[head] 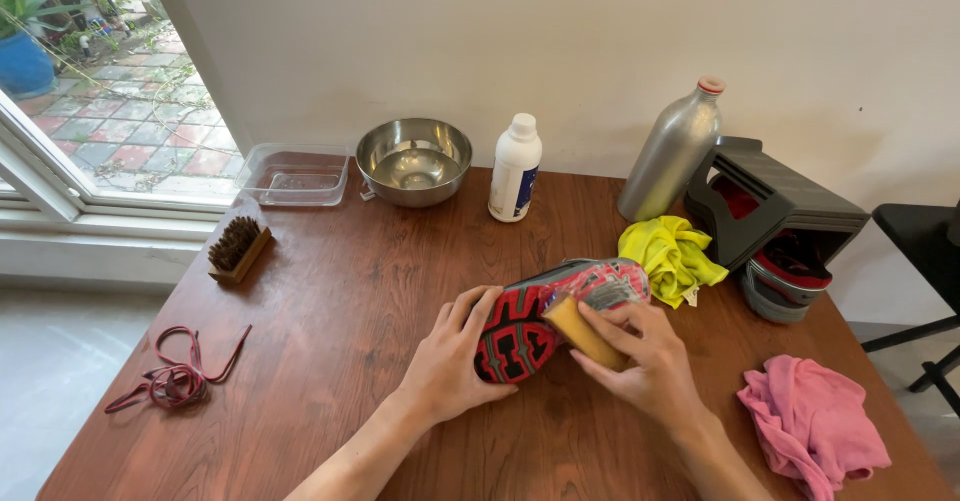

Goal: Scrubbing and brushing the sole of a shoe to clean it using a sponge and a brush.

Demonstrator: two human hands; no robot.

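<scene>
While hands grip a shoe (pixel 545 311), white bottle (pixel 515 168) (blue-labelled) stands behind.

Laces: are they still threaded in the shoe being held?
No: the red laces lie loose on the table at its left edge, well apart from the shoe.

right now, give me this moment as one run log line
left hand: holds sneaker sole-up | right hand: presses yellow sponge on sole | table: brush, laces, steel bowl, white bottle
</scene>
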